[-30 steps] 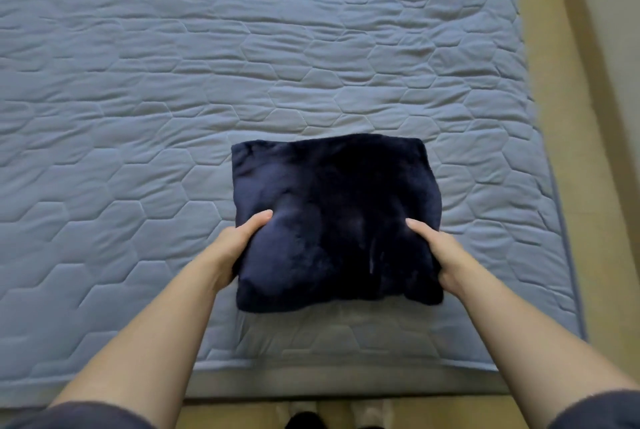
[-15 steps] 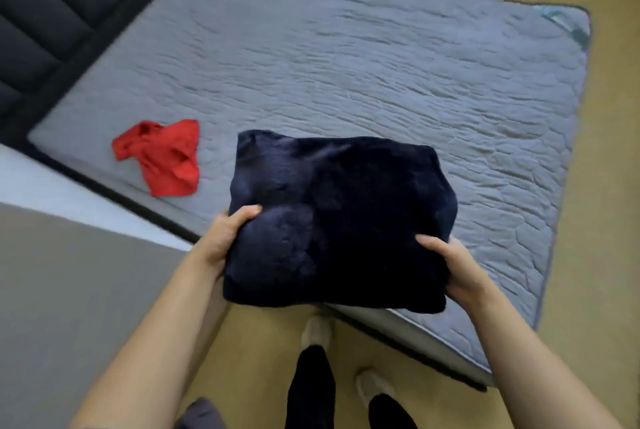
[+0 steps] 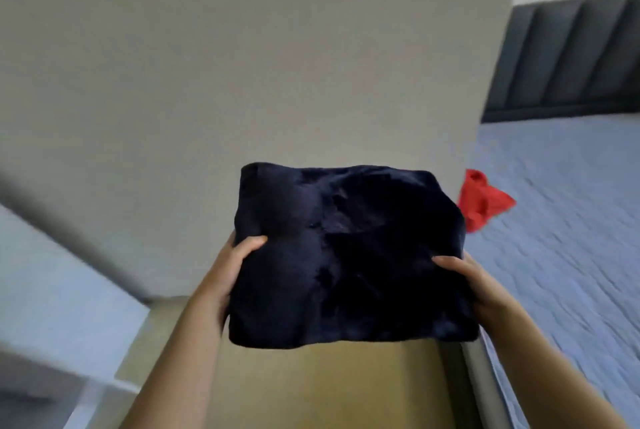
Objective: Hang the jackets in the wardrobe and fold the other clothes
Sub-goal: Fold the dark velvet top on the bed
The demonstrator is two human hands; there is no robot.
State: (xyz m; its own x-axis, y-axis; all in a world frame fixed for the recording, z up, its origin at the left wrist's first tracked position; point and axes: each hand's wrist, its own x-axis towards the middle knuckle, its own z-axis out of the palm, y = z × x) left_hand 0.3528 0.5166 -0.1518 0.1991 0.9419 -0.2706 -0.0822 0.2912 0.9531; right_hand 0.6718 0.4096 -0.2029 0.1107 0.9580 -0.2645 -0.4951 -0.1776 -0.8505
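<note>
Head view: folded navy garment [image 3: 346, 255], fleecy, held in the air over the tan floor [image 3: 311, 390], just off the mattress [image 3: 571, 255] edge; it hides my fingers beneath. My left hand [image 3: 227, 271] grips its left edge and my right hand [image 3: 476, 284] its right, thumbs on top, forearms outstretched. Red garment [image 3: 483, 201], partly covered, lies near the mattress's edge. Left background blurred.

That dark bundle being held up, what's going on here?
A person holds a folded dark blue garment in the air, the left hand gripping its left edge and the right hand its right edge. It is off the bed, in front of a plain wall. A crumpled red garment lies unfolded on the bed to the right.
</note>
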